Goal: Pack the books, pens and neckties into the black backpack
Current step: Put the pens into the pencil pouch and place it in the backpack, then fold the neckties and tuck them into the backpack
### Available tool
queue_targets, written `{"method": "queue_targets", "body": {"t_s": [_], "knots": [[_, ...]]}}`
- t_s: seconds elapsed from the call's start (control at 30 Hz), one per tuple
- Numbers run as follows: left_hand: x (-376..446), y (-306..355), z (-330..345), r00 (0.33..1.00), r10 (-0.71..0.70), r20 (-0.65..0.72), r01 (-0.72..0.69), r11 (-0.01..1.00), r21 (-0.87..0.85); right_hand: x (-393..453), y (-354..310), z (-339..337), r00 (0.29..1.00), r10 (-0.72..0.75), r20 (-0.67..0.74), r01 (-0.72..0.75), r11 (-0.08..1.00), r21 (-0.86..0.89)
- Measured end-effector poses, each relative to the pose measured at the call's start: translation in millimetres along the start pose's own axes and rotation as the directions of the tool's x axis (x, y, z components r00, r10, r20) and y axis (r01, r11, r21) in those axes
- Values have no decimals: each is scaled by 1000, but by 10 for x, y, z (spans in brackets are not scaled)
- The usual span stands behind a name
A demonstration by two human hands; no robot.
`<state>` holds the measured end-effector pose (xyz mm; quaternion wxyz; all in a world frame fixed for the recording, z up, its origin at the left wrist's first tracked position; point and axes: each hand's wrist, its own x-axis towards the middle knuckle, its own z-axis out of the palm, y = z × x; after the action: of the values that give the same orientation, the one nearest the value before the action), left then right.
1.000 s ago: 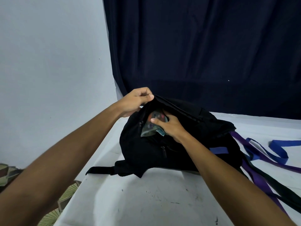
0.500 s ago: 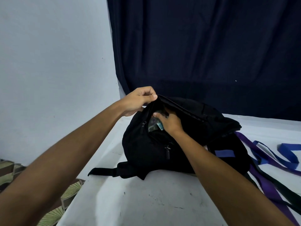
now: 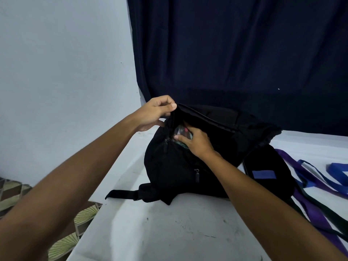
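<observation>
The black backpack lies on the white worktop, toward the far side and a little left of the middle, its front pocket facing the near edge and gaping open at the top. The left hand has its grip pinching the upper lip of that pocket, thumb and fingers pressed together on the black fabric and lifting it clear. The right hand reaches into the opening from the near right, its grip closed around a clear plastic pouch that sits half inside the pocket; small coloured items show through the plastic, too blurred to name. Two zip pulls hang on the front of the pack, one just left of the pouch and one lower down. A black strap trails from the bottom of the pack toward the near left. A second black panel with a blue patch lies just right of the pack, touching it. Further right on the worktop, purple and blue neckties sprawl in loose loops, with a dark one running toward the near right edge. A dark curtain hangs behind, with a pale wall at far left and patterned floor below
</observation>
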<state>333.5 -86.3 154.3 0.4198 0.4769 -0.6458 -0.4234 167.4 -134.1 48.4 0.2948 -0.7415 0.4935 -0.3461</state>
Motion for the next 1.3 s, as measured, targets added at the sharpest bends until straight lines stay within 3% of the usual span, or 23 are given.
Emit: {"method": "queue_targets", "body": {"t_s": [0.33,0.47,0.67,0.8,0.93,1.07,1.17,1.3], "knots": [[-47,6,-59,1000,9,25,-9,1000,-15,22,-114,83,999,31,-16,-30,998,58],[-79,-21,-129,999,5,49,-4,999,-34,68,-138,94,992,117,41,-122,974,189],[-116,5,-167,997,-4,77,7,1000,-30,90,-134,82,984,132,123,-160,952,261],[-169,-18,-229,998,-23,66,24,1000,-18,35,-129,7,979,121,163,-148,975,167],[-159,-40,-214,999,-9,52,7,999,42,-149,-196,-109,987,75,142,-69,997,-43],[-69,-12,-102,999,19,28,-23,986,166,-709,-330,-221,986,-164,3,158,943,-294],[24,32,20,998,16,65,-32,965,259,-1106,-371,-446,947,-265,182,288,951,-114],[165,135,353,983,-36,180,-45,903,427,-1420,-249,-1024,883,-183,433,210,978,-15]]}}
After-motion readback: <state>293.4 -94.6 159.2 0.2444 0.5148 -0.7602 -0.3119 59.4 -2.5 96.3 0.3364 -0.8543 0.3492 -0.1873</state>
